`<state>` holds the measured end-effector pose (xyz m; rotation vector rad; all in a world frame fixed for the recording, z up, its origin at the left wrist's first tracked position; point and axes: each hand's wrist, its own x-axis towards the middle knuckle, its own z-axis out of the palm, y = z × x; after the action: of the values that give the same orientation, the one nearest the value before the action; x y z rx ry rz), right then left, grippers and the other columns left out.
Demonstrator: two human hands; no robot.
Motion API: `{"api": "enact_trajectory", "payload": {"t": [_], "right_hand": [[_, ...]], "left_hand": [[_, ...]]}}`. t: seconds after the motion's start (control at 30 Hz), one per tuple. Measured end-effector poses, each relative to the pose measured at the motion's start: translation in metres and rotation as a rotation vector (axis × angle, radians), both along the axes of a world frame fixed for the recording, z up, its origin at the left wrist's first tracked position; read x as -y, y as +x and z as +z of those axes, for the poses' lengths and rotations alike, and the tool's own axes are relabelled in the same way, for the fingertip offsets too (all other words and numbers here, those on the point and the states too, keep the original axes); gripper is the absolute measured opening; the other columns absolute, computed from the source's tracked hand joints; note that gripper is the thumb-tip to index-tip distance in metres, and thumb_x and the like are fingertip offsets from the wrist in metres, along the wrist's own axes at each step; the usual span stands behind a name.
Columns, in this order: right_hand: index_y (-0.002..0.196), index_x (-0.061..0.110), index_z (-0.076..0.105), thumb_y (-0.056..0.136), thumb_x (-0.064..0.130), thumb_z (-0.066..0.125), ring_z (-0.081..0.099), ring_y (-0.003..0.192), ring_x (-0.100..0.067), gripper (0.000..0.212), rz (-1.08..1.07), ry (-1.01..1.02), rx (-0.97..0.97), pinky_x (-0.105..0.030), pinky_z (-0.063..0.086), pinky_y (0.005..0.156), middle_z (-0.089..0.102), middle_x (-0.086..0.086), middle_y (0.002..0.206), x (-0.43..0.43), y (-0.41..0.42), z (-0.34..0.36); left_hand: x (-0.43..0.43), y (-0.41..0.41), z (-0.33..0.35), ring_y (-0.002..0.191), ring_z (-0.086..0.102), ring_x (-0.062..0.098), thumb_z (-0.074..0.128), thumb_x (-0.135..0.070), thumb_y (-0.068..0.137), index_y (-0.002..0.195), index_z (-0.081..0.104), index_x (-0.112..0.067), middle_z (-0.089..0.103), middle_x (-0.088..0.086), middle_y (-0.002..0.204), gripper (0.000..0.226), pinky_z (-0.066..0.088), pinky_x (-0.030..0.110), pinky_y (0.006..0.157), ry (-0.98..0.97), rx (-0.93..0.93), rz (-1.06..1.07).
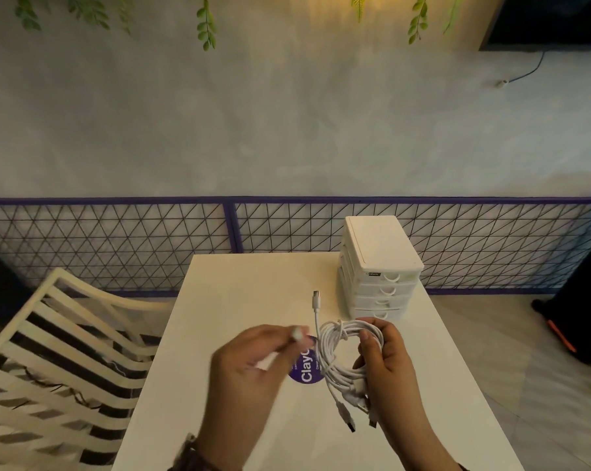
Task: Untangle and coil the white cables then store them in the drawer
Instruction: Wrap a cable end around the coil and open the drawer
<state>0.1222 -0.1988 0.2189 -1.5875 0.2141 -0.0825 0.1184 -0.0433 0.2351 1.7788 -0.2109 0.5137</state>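
One white table (239,300), open room along its left edge. One four-drawer unit (379,266) at far right edge. Two hands: right hand (386,355) gripping one coil of white cables (335,338) above table; left hand (253,362) pinching one cable end (296,333).

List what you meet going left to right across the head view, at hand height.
chair → left hand → purple sticker → white cables → right hand → black object on the floor. The drawer box overlaps the cables, so it is left out.
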Motion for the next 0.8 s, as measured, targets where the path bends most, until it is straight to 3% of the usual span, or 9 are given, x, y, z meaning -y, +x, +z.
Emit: {"api": "enact_trajectory", "payload": {"t": [0.1,0.17,0.27,0.33,0.4,0.47,0.6,0.7,0.8], "right_hand": [[0.097,0.019,0.054,0.098,0.014,0.039,0.049,0.033,-0.003,0.016,-0.007,-0.004,-0.017,-0.019,0.041,0.032,0.051,-0.002,0.064,-0.007,0.0,-0.004],[0.091,0.03,0.055,0.097,0.015,0.041,0.055,0.045,-0.005,0.021,-0.026,-0.057,0.012,-0.024,0.045,0.044,0.059,-0.002,0.071,-0.009,0.0,-0.009],[0.087,0.036,0.056,0.098,0.02,0.042,0.057,0.048,-0.01,0.024,-0.01,0.027,-0.027,-0.028,0.046,0.053,0.063,-0.002,0.069,-0.009,0.0,-0.014],[0.088,0.035,0.057,0.098,0.022,0.041,0.056,0.047,-0.009,0.022,-0.003,0.062,-0.045,-0.031,0.048,0.057,0.063,-0.003,0.069,-0.007,0.0,-0.015],[0.089,0.034,0.058,0.097,0.025,0.042,0.06,0.057,-0.013,0.02,0.005,0.048,-0.008,-0.033,0.05,0.062,0.066,-0.003,0.075,-0.006,-0.001,-0.014],[0.092,0.028,0.059,0.097,0.022,0.041,0.062,0.065,-0.012,0.019,0.013,0.044,0.061,-0.029,0.051,0.061,0.067,0.001,0.077,-0.006,-0.004,-0.01],[0.093,0.022,0.057,0.097,0.015,0.039,0.062,0.065,-0.003,0.02,0.023,0.037,0.124,-0.017,0.051,0.059,0.067,0.009,0.076,-0.009,-0.007,-0.007],[0.093,0.019,0.058,0.097,0.015,0.039,0.059,0.061,-0.002,0.02,0.001,0.065,0.151,-0.016,0.049,0.056,0.065,0.003,0.074,-0.009,-0.008,-0.005],[0.095,0.014,0.057,0.097,0.013,0.039,0.056,0.055,0.001,0.019,0.021,0.104,0.172,-0.012,0.045,0.052,0.058,0.0,0.069,-0.01,-0.009,-0.002]], "left_hand": [[0.02,-0.004,-0.006,0.065,0.064,-0.002,0.069,-0.039,0.07,0.102,0.068,-0.032,0.068,-0.02,0.072,0.033,0.047,0.006,0.068,0.184,0.024,-0.085],[0.031,-0.003,-0.011,0.063,0.062,-0.006,0.067,-0.045,0.066,0.102,0.063,-0.042,0.067,-0.025,0.07,0.036,0.045,0.002,0.066,0.155,-0.023,-0.079],[0.04,-0.001,-0.023,0.062,0.058,-0.006,0.065,-0.044,0.069,0.103,0.065,-0.034,0.069,-0.018,0.078,0.035,0.046,0.004,0.064,0.246,0.06,-0.049],[0.043,0.001,-0.028,0.063,0.06,0.001,0.064,-0.043,0.072,0.096,0.072,-0.026,0.07,-0.011,0.067,0.031,0.05,0.011,0.078,0.306,0.108,-0.011],[0.045,0.003,-0.031,0.064,0.06,0.006,0.062,-0.044,0.076,0.094,0.075,-0.023,0.068,-0.009,0.062,0.031,0.04,0.019,0.103,0.344,0.155,0.062],[0.044,0.005,-0.031,0.067,0.061,0.006,0.06,-0.043,0.078,0.094,0.074,-0.024,0.068,-0.011,0.073,0.029,0.031,0.024,0.111,0.349,0.163,0.093],[0.045,-0.001,-0.028,0.091,0.056,0.014,0.045,-0.044,0.087,0.1,0.066,-0.036,0.043,-0.019,0.098,0.026,0.049,0.036,0.095,0.481,0.147,0.155],[0.045,-0.005,-0.026,0.105,0.043,0.012,0.034,-0.051,0.09,0.104,0.067,-0.041,0.047,-0.016,0.114,0.037,0.018,0.02,0.103,0.624,0.071,0.215],[0.044,-0.003,-0.026,0.129,0.03,0.007,0.047,-0.051,0.087,0.123,0.055,-0.045,0.035,-0.019,0.14,0.037,0.019,0.013,0.105,0.446,0.012,0.181]]}}
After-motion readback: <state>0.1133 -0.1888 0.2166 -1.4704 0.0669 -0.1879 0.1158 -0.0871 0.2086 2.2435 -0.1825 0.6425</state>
